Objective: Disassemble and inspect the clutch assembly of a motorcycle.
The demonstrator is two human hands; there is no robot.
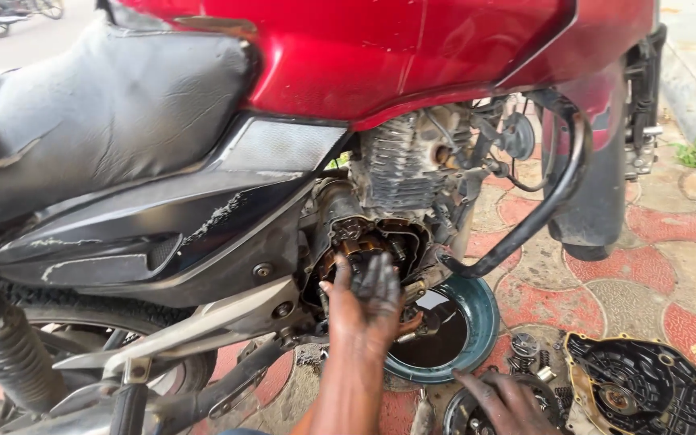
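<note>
An oily left hand (368, 302), fingers (386, 274) spread, reached into the motorcycle's open clutch housing (368, 242); the right hand (507, 403), fingers loosely spread, rested on removed parts (465, 415). Greasy skin could let pieces slip.

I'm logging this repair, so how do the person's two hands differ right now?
The left hand is raised, fingers spread against the open engine case; the right hand is low, resting on a round part on the ground. The left shows its back fully; the right is partly cut off by the frame. Both are black with grease.
</note>
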